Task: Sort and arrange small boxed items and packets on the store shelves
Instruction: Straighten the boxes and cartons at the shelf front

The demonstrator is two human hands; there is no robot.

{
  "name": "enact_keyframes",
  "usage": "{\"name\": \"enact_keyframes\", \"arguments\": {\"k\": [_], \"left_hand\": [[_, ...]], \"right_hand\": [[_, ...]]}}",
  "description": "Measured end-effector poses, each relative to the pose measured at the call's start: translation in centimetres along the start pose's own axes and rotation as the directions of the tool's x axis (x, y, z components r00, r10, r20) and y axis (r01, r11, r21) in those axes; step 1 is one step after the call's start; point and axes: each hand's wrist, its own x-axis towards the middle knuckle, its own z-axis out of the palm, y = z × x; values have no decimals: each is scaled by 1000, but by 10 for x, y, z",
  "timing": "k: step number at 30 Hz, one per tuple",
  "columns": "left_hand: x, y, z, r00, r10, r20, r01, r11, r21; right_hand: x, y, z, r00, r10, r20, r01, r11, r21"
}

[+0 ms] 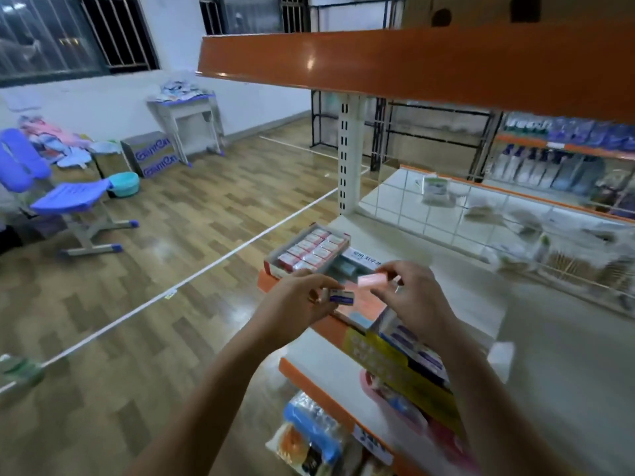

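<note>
My left hand [302,297] pinches a small white and blue box [342,297] above the front edge of the white shelf [481,304]. Just to its right, my right hand [415,293] pinches a small pink block [372,280] between thumb and fingers. Behind both hands, an open display carton [311,250] sits on the shelf's left corner, filled with several small red and white boxes. A flat white box with blue print [364,261] lies beside it. In front of my right wrist, a yellow carton [409,359] holds several blue and white boxes.
An orange upper shelf [412,60] overhangs at head height. A white wire grid [498,214] backs the shelf, with packets behind it. The lower shelf [326,355] holds bagged goods [309,434]. Left, on the wooden floor, stand a purple chair [74,197], cardboard boxes and a small table.
</note>
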Motion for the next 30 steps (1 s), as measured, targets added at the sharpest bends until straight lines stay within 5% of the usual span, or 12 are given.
{"name": "enact_keyframes", "arguments": {"k": [15, 30], "left_hand": [[110, -100, -15, 930, 290, 227, -261, 954, -151], [140, -120, -11, 842, 447, 303, -374, 887, -269]], "right_hand": [[51, -16, 52, 945, 311, -101, -321, 823, -469], [53, -30, 78, 886, 400, -235, -460, 697, -550]]}}
